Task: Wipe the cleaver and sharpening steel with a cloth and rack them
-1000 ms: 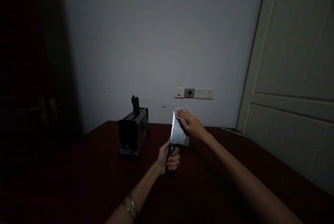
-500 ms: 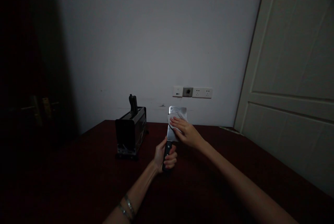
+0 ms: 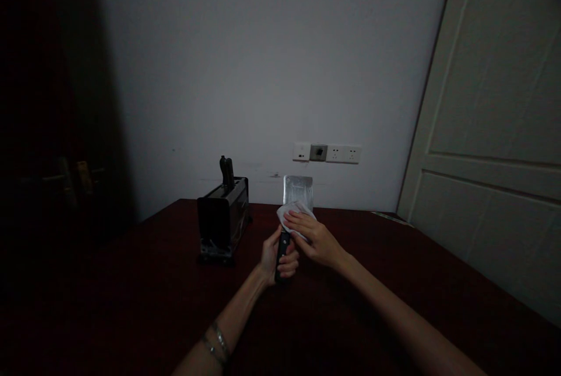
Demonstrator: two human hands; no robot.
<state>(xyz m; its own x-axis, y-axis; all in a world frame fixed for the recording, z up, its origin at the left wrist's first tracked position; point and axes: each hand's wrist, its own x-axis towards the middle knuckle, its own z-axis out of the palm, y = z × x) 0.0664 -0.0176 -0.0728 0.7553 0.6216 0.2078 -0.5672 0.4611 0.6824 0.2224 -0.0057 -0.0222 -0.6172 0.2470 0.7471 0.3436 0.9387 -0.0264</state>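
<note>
A cleaver point(image 3: 298, 190) with a wide, shiny blade is held up above the table, its blade pointing away from me. My left hand point(image 3: 279, 256) is wrapped round its black handle. Against the lower part of the blade, near the handle, my right hand point(image 3: 314, 240) presses a white cloth point(image 3: 291, 210), fingers laid over it. The cloth hides that stretch of the blade. To the left stands a black knife block point(image 3: 222, 215) with dark knife handles point(image 3: 227, 172) sticking up from its top.
The dark red table point(image 3: 350, 306) reaches back to a pale wall point(image 3: 245, 72). Sockets and switches point(image 3: 326, 153) sit on the wall behind the cleaver. A white panelled door point(image 3: 491, 148) stands at the right. The left side is in deep shadow.
My right hand has slid the cloth down the blade toward the handle, baring more of the upper blade. My left hand keeps its grip. The view has shifted slightly.
</note>
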